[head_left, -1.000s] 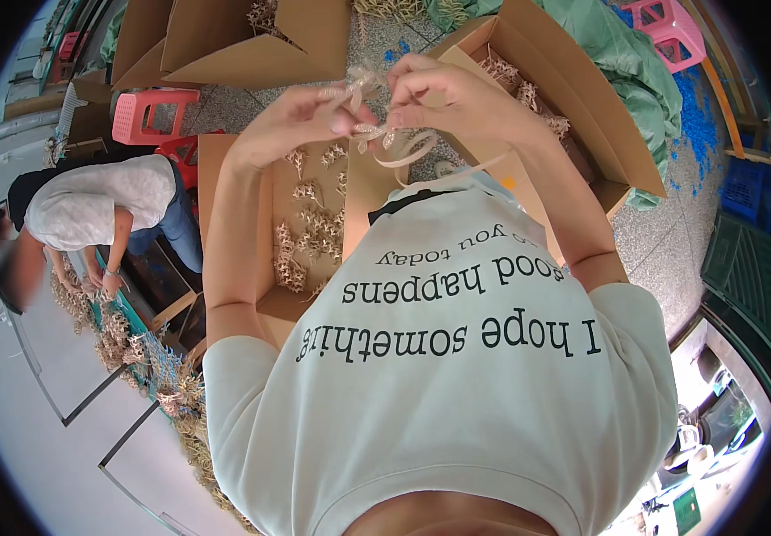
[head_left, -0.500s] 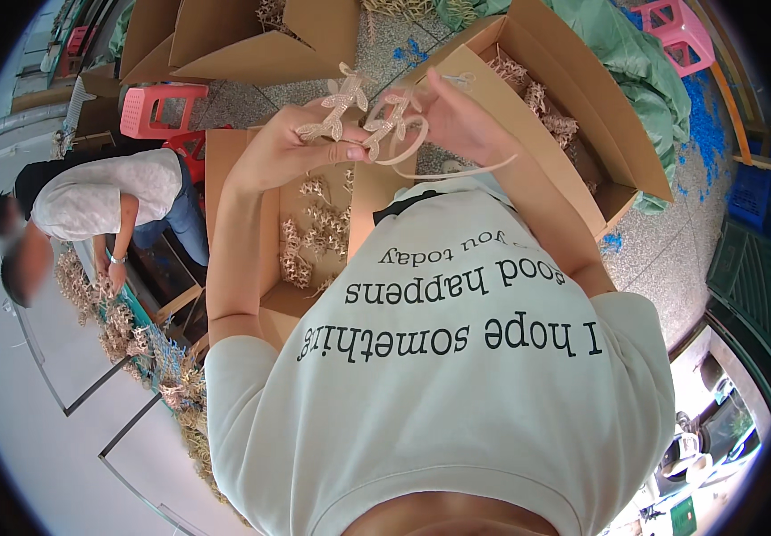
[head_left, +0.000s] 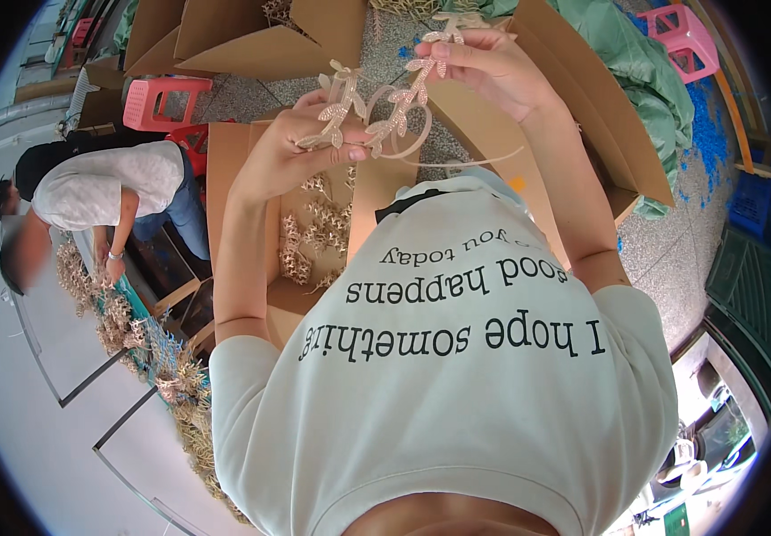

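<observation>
Between my hands hangs a beige leaf-shaped strip (head_left: 408,98), its small leaves textured and set along a thin stem. Pinched near its upper end by thumb and fingers is my right hand (head_left: 497,71), raised over the box on the right. My left hand (head_left: 291,147) has thumb and fingers closed around the strip's lower end and a second leafy length (head_left: 336,112) standing up from it. A pale thin band (head_left: 425,125) loops beside the leaves, and its tail stretches right above my shirt. Fingertips behind the strip are partly hidden.
An open cardboard box (head_left: 273,295) below my left hand holds several beige leafy sprigs (head_left: 323,223). More boxes (head_left: 269,58) stand ahead and at right. Pink stools (head_left: 157,103), green sheeting (head_left: 644,80) and blue scraps (head_left: 712,134) lie around. A person (head_left: 113,192) bends over sprigs at left.
My right hand has moved up and right and now pinches the strip's upper end, drawing it out longer. My left hand has stayed nearly in place.
</observation>
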Demonstrator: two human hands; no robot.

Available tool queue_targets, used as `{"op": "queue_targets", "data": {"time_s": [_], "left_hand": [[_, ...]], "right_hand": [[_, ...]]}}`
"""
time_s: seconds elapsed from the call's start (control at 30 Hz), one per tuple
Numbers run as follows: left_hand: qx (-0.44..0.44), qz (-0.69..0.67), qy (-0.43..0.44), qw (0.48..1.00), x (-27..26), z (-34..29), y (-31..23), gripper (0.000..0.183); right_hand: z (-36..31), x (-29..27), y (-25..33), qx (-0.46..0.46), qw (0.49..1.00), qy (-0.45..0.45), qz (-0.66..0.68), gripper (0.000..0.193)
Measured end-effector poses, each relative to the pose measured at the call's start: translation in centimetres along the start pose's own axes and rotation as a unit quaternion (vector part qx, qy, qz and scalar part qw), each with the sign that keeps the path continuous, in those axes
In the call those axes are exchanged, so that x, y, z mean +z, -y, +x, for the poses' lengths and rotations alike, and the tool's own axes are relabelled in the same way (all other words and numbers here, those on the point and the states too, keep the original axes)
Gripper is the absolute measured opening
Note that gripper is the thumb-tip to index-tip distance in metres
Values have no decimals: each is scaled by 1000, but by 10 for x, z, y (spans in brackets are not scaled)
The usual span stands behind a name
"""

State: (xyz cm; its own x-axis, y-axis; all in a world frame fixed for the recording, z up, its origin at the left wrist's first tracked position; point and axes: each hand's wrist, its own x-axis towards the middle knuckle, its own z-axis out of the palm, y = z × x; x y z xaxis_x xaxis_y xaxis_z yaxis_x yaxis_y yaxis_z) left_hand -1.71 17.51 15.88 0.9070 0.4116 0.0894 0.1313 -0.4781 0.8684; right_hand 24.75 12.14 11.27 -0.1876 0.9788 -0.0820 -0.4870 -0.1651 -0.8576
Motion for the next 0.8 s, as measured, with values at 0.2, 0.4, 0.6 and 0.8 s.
{"op": "queue_targets", "data": {"time_s": [0.2,0.4,0.6,0.8], "left_hand": [[19,16,16,1000,0,1,-14,18],[66,16,58,996,-3,2,-13,27],[42,-44,32,998,-2,1,-6,27],[-70,-119,21,990,-5,9,-17,31]], "right_hand": [[-2,16,-6,37,999,6,27,26],[-9,34,-17,82,990,24,115,37],[-19,49,-18,60,986,93,126,43],[-16,51,-14,-45,997,-9,-57,45]]}}
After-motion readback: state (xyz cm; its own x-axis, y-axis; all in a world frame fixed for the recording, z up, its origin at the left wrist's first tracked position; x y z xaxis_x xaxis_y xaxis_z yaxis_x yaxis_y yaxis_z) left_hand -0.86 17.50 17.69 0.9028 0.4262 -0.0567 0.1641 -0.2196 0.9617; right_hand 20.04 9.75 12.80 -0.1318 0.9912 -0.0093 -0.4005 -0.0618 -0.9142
